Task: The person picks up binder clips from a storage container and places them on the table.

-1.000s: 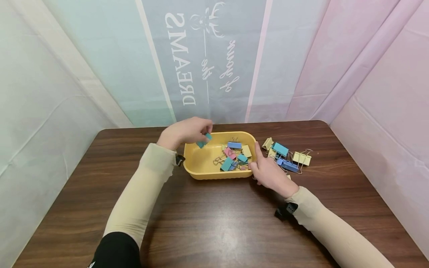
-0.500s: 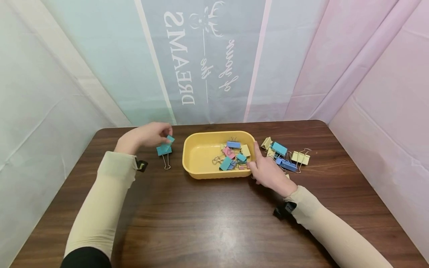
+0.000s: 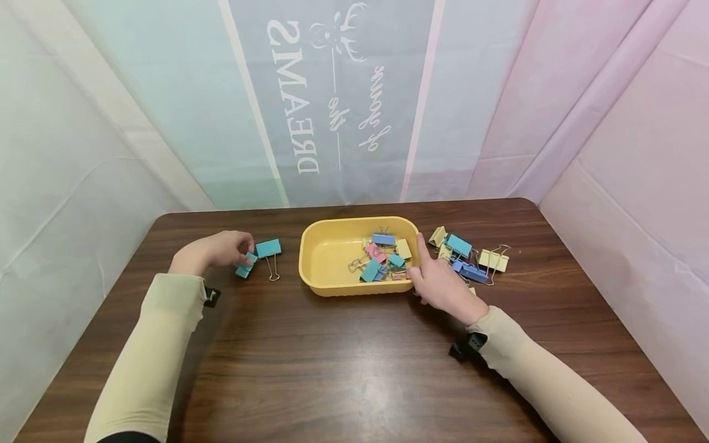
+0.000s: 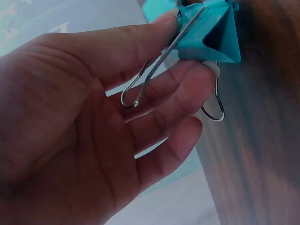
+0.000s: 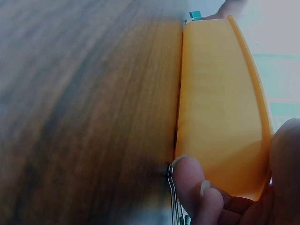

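Note:
My left hand [image 3: 213, 249] pinches a teal binder clip [image 4: 211, 35] between thumb and fingers, its wire handles pointing back toward the palm. Just right of it, a larger teal binder clip [image 3: 269, 248] lies on the table with one handle toward me. My right hand [image 3: 443, 286] holds the right near corner of a yellow plastic tray [image 3: 312, 284]. Its index finger lies straight along the right rim, while other fingers curl low against the outer wall. Inside the tray's right half, teal, pink, blue and yellow binder clips are heaped, including a pink clip [image 3: 376, 252].
Right of the tray, a loose pile holds a teal clip [image 3: 458, 245], a blue clip [image 3: 471, 272] and a yellow clip [image 3: 493, 260], among others. Wire handles [image 5: 173, 192] touch or nearly touch my right fingertips. Printed fabric [image 3: 343, 154] hangs behind the brown wooden table [image 3: 310, 369].
My left hand has carried the teal clip from above the tray leftward and down, past the larger teal clip, to the table's left side. My right hand stays at the tray corner.

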The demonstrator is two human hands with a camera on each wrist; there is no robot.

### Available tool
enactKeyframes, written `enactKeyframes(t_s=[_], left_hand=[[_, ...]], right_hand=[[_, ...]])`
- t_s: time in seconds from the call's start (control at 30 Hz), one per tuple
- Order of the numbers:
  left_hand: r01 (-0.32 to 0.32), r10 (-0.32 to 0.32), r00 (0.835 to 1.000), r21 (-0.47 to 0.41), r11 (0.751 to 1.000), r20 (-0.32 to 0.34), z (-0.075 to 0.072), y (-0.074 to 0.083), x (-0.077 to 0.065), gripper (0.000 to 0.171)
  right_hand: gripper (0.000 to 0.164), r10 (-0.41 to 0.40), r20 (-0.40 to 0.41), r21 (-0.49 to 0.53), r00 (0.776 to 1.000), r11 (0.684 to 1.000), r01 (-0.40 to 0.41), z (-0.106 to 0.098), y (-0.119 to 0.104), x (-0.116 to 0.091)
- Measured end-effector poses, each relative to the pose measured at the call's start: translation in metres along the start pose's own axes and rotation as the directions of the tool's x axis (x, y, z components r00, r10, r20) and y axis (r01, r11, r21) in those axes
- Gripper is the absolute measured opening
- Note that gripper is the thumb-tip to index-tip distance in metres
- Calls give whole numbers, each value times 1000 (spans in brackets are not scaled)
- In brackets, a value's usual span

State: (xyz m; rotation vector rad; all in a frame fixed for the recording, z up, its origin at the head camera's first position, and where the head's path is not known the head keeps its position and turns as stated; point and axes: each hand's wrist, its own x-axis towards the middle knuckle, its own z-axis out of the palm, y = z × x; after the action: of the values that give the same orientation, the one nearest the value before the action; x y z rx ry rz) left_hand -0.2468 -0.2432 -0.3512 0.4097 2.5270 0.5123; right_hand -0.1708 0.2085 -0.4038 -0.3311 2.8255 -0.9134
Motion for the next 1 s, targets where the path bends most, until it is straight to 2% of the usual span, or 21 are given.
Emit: enactKeyframes(t_s=[0.27,0.43,0.57,0.73,1.0], left_hand=[[-4,6,999,59,998,-37,3,-8,2,13],[-25,29,997,63,998,-66,0,-3,0,17],[-52,60,991,66,996,-118,-6,9,-2,17],[-92,114,976,122,988,-187,-12,27,2,16],[-175,200,966,149,973,-167,-8,66,14,15]], right_hand=[[80,-7,-14,-21,1000,1000,7,0,0,1],[81,-10,-30,-35,1000,999,9,-1,-1,1],[81,-6,-32,-36,999,999,5,-2,-2,0],[81,-9,-26,-27,1000,1000,9,-2,-2,0],[81,-7,-21,-23,1000,1000,7,-1,-1,0]])
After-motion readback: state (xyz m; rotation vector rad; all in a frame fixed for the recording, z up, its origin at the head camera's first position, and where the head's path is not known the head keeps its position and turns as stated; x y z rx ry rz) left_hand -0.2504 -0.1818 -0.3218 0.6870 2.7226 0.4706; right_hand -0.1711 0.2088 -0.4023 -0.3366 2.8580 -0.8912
